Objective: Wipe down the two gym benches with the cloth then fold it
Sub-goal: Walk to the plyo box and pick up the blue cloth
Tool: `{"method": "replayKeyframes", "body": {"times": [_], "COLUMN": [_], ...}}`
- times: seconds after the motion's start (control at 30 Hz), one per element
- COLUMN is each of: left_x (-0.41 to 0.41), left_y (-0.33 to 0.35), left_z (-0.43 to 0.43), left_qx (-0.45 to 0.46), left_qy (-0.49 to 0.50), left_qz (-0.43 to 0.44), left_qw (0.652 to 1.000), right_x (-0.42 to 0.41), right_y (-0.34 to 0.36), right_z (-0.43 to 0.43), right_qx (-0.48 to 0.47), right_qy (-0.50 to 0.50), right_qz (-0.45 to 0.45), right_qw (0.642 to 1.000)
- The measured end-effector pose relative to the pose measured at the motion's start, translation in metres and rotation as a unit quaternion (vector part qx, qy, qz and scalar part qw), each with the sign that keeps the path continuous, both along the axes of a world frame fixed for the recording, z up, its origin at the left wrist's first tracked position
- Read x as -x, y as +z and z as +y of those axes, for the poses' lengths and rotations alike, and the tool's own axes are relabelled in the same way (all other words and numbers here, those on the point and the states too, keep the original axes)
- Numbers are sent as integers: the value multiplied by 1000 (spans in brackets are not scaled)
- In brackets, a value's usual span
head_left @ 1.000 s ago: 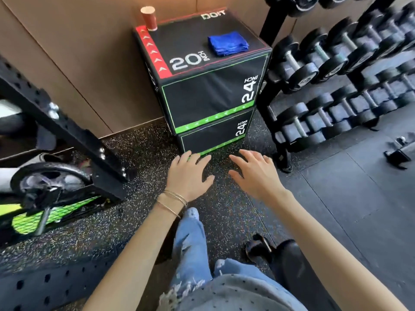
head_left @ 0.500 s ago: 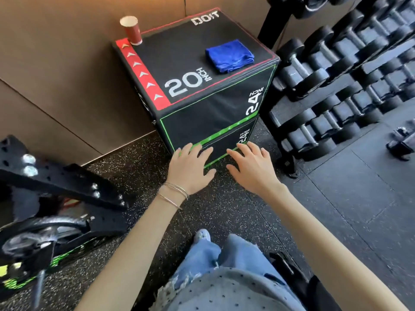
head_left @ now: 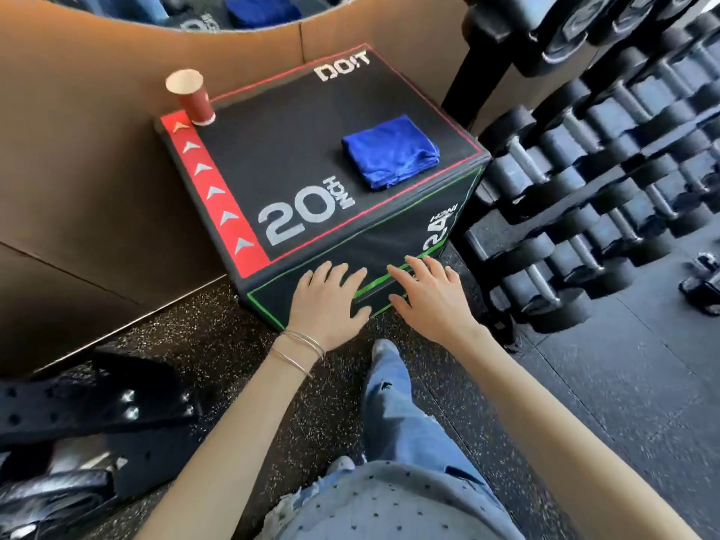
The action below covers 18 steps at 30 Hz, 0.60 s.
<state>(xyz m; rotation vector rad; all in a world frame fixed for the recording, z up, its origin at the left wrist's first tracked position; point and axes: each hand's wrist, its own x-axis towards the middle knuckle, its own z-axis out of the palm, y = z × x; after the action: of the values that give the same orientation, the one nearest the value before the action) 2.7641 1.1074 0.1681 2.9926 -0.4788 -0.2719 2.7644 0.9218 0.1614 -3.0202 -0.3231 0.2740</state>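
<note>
A folded blue cloth point(head_left: 390, 155) lies on the right side of a black plyo box point(head_left: 288, 157) marked "20 INCH". My left hand point(head_left: 327, 302) and my right hand point(head_left: 428, 298) are stretched out side by side in front of the box's near face, fingers spread and straight, holding nothing. Both hands are below and short of the cloth. No gym bench is in view.
A red paper cup point(head_left: 191, 97) stands on the box's far left corner. A dumbbell rack point(head_left: 592, 181) fills the right side, close to the box. A black perforated steel frame point(head_left: 89, 407) sits low at the left. A brown wall runs behind.
I have walked closer to the box, which now looms larger. Both hands have risen from over the floor to in front of the box's near face.
</note>
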Motion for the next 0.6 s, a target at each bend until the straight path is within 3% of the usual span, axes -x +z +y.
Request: {"method": "replayKeyframes", "body": {"times": [0.3,0.6], "left_x": [-147,-227], "left_y": [3,-14], "left_z": [-40,-44], "left_qx": [-10,-4], "left_qy": [23,66], "left_qz": [-1,39], "left_qw": [1000,997], "right_x": [-178,-301], "right_y": [-7,-37], "right_z": [-28,-26], "right_qx": [-13,-19], "right_qy": [39,46], "right_qz": [-16,32], "right_qw": [999,998]}}
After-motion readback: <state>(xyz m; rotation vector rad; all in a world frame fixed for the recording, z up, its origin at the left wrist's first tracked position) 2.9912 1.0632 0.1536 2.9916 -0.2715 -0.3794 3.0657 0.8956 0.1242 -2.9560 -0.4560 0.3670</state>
